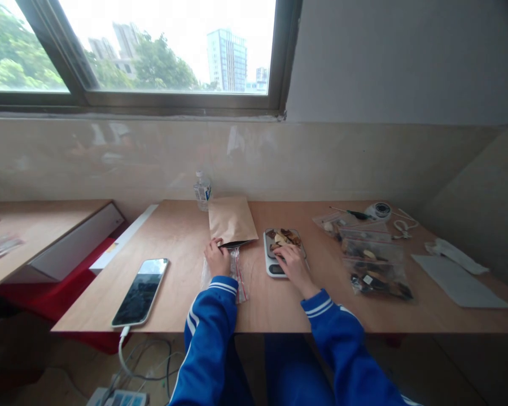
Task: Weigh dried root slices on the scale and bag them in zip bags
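Observation:
My left hand point(217, 258) has its fingers closed on the lower edge of a flat brown paper bag point(232, 219), where the dark mouth gapes slightly. Below that bag, partly under my left hand and forearm, are clear zip bags point(240, 279) with red seal lines. To the right stands a white kitchen scale point(276, 270). Brown and cream dried pieces point(284, 237) are heaped on its pan. My right hand point(295, 265) reaches over the scale's front, fingertips drawn together at the heap's near side. What they pinch, if anything, is too small to make out.
Several filled zip bags point(375, 259) lie on the right, with a white round device point(381, 211) and a screwdriver point(359, 215) behind them. A white sheet point(459, 282) lies far right. A plugged-in phone point(141, 293) is at left; a plastic bottle point(202, 192) stands by the wall.

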`<state>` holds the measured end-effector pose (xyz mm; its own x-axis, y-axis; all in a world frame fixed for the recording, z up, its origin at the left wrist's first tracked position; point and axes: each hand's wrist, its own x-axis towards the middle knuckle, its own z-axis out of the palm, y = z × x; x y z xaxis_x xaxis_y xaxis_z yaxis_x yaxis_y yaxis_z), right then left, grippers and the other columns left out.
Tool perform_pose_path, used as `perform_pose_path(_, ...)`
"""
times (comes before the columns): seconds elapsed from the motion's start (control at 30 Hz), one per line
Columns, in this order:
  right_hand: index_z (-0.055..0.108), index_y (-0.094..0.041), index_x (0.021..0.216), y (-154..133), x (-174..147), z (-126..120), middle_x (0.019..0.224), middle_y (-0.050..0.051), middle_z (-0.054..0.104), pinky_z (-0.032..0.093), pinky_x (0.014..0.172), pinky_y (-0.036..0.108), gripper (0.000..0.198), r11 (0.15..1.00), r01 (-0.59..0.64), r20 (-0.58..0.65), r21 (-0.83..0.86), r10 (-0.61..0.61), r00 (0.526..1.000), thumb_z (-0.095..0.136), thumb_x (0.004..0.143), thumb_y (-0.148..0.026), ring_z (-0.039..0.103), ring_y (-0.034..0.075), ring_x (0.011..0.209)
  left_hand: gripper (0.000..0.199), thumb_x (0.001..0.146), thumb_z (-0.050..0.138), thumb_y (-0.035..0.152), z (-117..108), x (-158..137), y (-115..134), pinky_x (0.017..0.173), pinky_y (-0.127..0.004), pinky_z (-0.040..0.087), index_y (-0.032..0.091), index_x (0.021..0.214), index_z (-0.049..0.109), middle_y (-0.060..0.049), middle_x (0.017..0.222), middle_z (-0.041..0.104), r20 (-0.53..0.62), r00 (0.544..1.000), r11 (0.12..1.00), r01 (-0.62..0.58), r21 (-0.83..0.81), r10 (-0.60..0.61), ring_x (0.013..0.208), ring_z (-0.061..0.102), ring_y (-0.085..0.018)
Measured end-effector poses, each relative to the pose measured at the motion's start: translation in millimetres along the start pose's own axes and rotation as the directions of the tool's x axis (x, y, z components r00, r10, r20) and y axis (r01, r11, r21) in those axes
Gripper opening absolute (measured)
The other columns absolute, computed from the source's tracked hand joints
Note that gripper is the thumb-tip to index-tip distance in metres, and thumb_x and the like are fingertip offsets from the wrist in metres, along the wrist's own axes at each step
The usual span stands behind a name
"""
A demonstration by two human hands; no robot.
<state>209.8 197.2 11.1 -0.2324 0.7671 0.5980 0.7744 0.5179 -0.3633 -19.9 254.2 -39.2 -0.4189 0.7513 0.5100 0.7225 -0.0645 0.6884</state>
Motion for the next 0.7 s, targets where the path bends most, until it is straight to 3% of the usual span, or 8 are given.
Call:
perform_pose_path(0.1, 0.064, -0.021, 0.096, -3, -23, -20, 0.096, 0.006, 0.068, 0.04, 0.086, 0.039, 0.018, 0.997, -0.049, -0.082, -0.062, 0.044, 0.996, 0.047, 0.089, -0.02, 0.056, 0.023, 0.096, 0.028, 0.075, 0.043, 0.007, 0, 0, 1, 0.097, -0.043, 0.038, 0.014, 0.098, 0.056, -0.014, 0.109, 0.058, -0.007, 1.0, 1.0, 0.001, -0.001, -0.001, 0.11, 0.05, -0.027)
perform_pose_path(0.23, 0.065, -0.021, 0.096, 1, -76, -43, 0.092, 0.006, 0.067, 0.04, 0.083, 0.037, 0.022, 0.977, -0.213, -0.129, -0.028, 0.207, 0.97, 0.044, 0.09, -0.025, 0.058, 0.022, 0.09, 0.028, 0.074, 0.042, 0.007, -4, 0, 7, 0.096, -0.043, 0.039, 0.015, 0.096, 0.057, -0.012, 0.108, 0.059, -0.026, 1.0, 1.0, 0.017, 0.005, -0.017, 0.106, 0.052, -0.027)
perform_pose_path(0.3, 0.065, -0.02, 0.093, 11, -100, -45, 0.09, 0.007, 0.067, 0.042, 0.081, 0.036, 0.023, 0.946, -0.319, -0.124, 0.052, 0.323, 0.938, 0.044, 0.089, -0.028, 0.059, 0.022, 0.087, 0.027, 0.075, 0.042, 0.008, -8, 1, 12, 0.094, -0.044, 0.04, 0.016, 0.095, 0.058, -0.011, 0.105, 0.06, -0.045, 0.999, 0.999, 0.032, 0.02, -0.031, 0.102, 0.053, -0.027)
perform_pose_path(0.4, 0.064, -0.018, 0.092, 28, -118, -43, 0.087, 0.008, 0.067, 0.047, 0.073, 0.033, 0.028, 0.84, -0.499, -0.049, 0.215, 0.519, 0.853, 0.041, 0.088, -0.033, 0.062, 0.022, 0.08, 0.023, 0.077, 0.04, 0.011, -18, 0, 18, 0.088, -0.041, 0.043, 0.016, 0.09, 0.058, -0.011, 0.097, 0.06, -0.031, 0.999, 0.999, 0.039, 0.019, -0.038, 0.095, 0.055, -0.025)
perform_pose_path(0.5, 0.064, -0.017, 0.091, 35, -118, -42, 0.085, 0.008, 0.068, 0.048, 0.069, 0.032, 0.031, 0.773, -0.572, 0.017, 0.275, 0.591, 0.806, 0.041, 0.087, -0.037, 0.062, 0.022, 0.077, 0.02, 0.078, 0.039, 0.012, -32, -11, 16, 0.082, -0.036, 0.046, 0.017, 0.088, 0.056, -0.01, 0.091, 0.058, 0.073, 0.997, 1.0, 0.027, 0.012, -0.028, 0.086, 0.057, -0.022)
perform_pose_path(0.6, 0.065, -0.018, 0.088, 33, -114, -42, 0.088, 0.009, 0.068, 0.048, 0.073, 0.033, 0.029, 0.797, -0.548, 0.009, 0.254, 0.564, 0.826, 0.043, 0.085, -0.036, 0.062, 0.022, 0.081, 0.016, 0.077, 0.042, 0.016, -45, -36, 11, 0.078, -0.033, 0.046, 0.018, 0.088, 0.054, -0.006, 0.083, 0.057, 0.243, 0.97, 0.998, 0.004, 0.064, -0.019, 0.08, 0.058, -0.02)
perform_pose_path(0.7, 0.065, -0.019, 0.087, 29, -113, -42, 0.089, 0.009, 0.068, 0.048, 0.076, 0.033, 0.027, 0.827, -0.512, -0.003, 0.233, 0.527, 0.85, 0.042, 0.085, -0.034, 0.062, 0.022, 0.084, 0.012, 0.078, 0.051, 0.031, -54, -61, 12, 0.073, -0.033, 0.045, 0.019, 0.078, 0.053, -0.004, 0.074, 0.054, 0.428, 0.902, 0.976, -0.042, 0.214, -0.055, 0.073, 0.057, -0.02)
